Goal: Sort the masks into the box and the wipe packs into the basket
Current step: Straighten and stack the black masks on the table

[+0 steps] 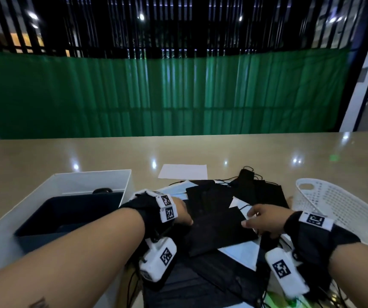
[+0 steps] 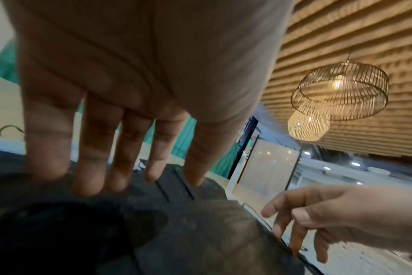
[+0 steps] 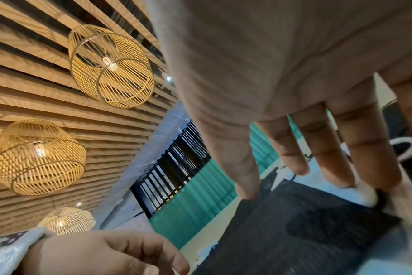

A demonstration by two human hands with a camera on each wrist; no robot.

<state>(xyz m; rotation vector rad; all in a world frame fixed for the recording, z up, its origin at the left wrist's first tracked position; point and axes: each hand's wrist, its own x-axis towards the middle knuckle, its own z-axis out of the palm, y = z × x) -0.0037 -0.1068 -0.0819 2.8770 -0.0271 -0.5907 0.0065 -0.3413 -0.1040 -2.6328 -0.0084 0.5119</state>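
**Both hands flat on the mask pile, nothing picked up yet**

Your grip is loose on both sides. Your left hand (image 1: 179,211) lies with straight, spread fingers (image 2: 92,148) pressing down on the top black mask (image 1: 218,230). Your right hand (image 1: 262,221) reaches in from the other side with its fingers extended over that mask's right edge; neither hand has closed on anything.

That mask sits on a heap of black masks (image 1: 214,196) in the middle of the bench (image 1: 45,156), with white wipe packs (image 1: 238,254) showing between and under them. The white box (image 1: 67,181) stands just left of the heap and seems to hold something dark already, though I cannot tell what. The white basket (image 1: 334,203) lies to the right, apparently empty as far as it shows.

You look to be on the mask step, separating one from the pile. Next, pinch a single mask, watch that the ear loops do not drag neighbours along, and carry it left into the box.
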